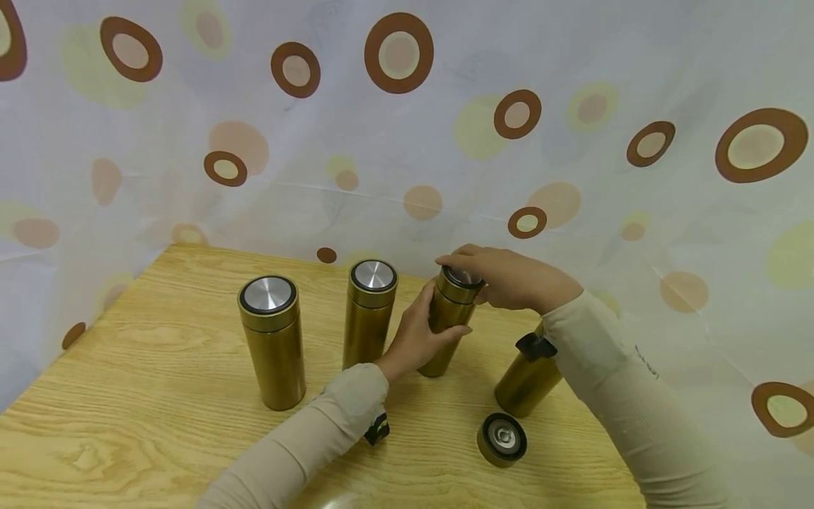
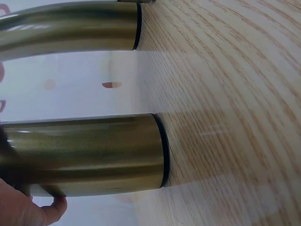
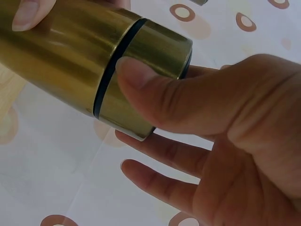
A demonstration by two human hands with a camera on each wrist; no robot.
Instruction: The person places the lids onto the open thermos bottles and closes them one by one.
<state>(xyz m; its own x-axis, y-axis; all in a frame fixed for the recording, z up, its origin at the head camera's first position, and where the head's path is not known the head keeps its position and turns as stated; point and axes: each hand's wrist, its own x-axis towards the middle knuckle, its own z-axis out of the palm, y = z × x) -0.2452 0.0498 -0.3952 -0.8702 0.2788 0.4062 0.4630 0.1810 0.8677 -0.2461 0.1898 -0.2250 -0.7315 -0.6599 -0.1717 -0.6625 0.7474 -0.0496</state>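
- Far left, head view: I record a gold first flask [image 1: 275, 360] upright on the wood-grain table [image 1: 165, 346], with its steel-topped lid [image 1: 268, 295] seated. It stands well apart from both hands.
- Next to the right: a matching second flask [image 1: 367, 322], also upright and lidded. The left sleeve [image 1: 305, 452] crosses in front of it and hides its lowest part.
- Centre: the left hand [image 1: 420, 338] grips the third flask [image 1: 450, 311] around its body, thumb across the near side and fingers along the left. From the left wrist camera I find this flask's dark-ringed base resting on the table.
- Top of the third flask: its gold lid [image 3: 151, 49] sits on the body, with a dark ring visible at the joint. I cannot tell whether it is tight.
- Just right of that: the right hand [image 1: 509, 277] pinches the lid from above. The right wrist view shows its thumb pressed against the lid's side near the joint, with two fingers extended on the opposite side.
- Further right: a loose lid [image 1: 502, 440] lies on the table, recessed and ringed face up.
- Just behind the loose lid: a fourth flask [image 1: 526, 382] stands on the table. The right sleeve [image 1: 626, 396] hides its top, so I cannot report its condition.
- Behind everything: a white sheet [image 1: 356, 141] printed with brown-ringed circles.
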